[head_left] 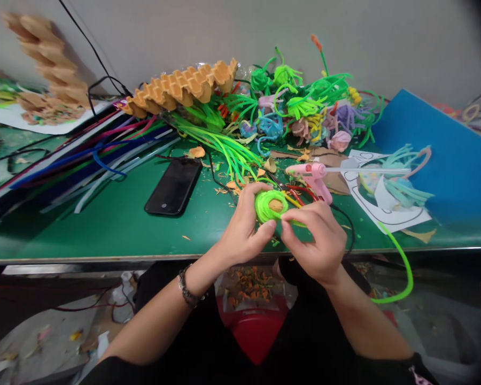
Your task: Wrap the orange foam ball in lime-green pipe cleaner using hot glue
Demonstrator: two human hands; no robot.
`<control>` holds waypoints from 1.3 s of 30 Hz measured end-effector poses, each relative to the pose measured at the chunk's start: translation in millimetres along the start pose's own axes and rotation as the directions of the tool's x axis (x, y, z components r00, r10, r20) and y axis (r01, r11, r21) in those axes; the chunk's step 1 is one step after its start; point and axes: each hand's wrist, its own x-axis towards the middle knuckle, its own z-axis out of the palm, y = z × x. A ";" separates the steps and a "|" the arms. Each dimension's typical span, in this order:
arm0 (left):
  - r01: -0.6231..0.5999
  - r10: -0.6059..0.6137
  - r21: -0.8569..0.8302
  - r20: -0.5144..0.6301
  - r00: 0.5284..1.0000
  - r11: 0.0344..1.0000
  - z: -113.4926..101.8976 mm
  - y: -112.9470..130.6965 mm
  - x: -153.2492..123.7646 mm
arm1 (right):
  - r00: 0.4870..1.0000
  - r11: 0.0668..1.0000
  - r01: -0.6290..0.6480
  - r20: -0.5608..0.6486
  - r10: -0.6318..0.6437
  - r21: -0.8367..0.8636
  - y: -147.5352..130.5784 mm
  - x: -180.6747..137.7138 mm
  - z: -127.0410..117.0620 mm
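My left hand (248,224) is closed around a coil of lime-green pipe cleaner (266,205), wound in rings about a small tan cardboard piece (276,205). With thumb and forefinger, my right hand (316,238) pinches the pipe cleaner at the coil's lower right side. A long loose lime-green length (406,267) curves down past the table edge at the right. Just behind my hands lies a pink glue gun (315,179) with a clear glue stick in its back. Red-handled pliers (299,193) lie partly hidden behind my right hand.
A black phone (174,187) lies left on the green table (136,235). Behind are bundled pipe cleaners (220,144), an egg tray (180,88) and several fuzzy flowers (304,107). A blue board (436,155) and paper cutouts (385,211) are right. Below sits a red bin (254,326) with scraps.
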 end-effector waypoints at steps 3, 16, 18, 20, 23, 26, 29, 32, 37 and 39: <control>0.018 -0.019 -0.052 -0.003 1.000 0.998 0.2 0.3 -0.2 | 0.999 0.998 0.052 0.006 -0.051 -0.044 0.8 -1.8 0.2; 0.062 -0.063 -0.126 -0.002 0.998 0.990 -0.2 -0.2 0.7 | 0.969 0.940 0.247 0.054 -0.241 -0.234 5.8 -11.5 0.9; 0.069 -0.068 -0.126 0.011 0.998 0.990 -0.4 0.8 0.7 | 0.965 0.933 0.263 0.054 -0.258 -0.247 5.8 -12.6 1.0; 0.074 -0.072 -0.121 0.016 0.997 0.990 -0.2 2.0 1.0 | 0.963 0.927 0.269 0.053 -0.265 -0.259 5.4 -13.3 1.5; 0.086 -0.084 -0.112 0.020 0.996 0.990 0.4 3.9 1.9 | 0.960 0.921 0.274 0.024 -0.279 -0.277 4.7 -13.1 2.8; 0.112 -0.109 -0.119 0.031 0.994 0.986 0.7 5.5 3.0 | 0.953 0.914 0.286 -0.009 -0.301 -0.288 4.0 -12.4 4.0; 0.140 -0.134 -0.145 0.049 0.990 0.980 0.6 6.5 3.4 | 0.954 0.915 0.284 -0.008 -0.299 -0.286 3.4 -11.4 4.2; 0.162 -0.154 -0.190 0.054 0.987 0.968 0.5 7.5 3.5 | 0.955 0.924 0.281 -0.014 -0.295 -0.260 2.5 -9.6 4.3; 0.179 -0.186 -0.286 0.004 0.983 0.941 -0.9 8.9 4.0 | 0.966 0.968 0.235 -0.090 -0.243 -0.089 2.2 -5.5 5.2; 0.183 -0.192 -0.310 0.000 0.981 0.933 -1.5 9.1 3.7 | 0.975 0.980 0.196 -0.096 -0.198 -0.035 3.0 -4.2 5.5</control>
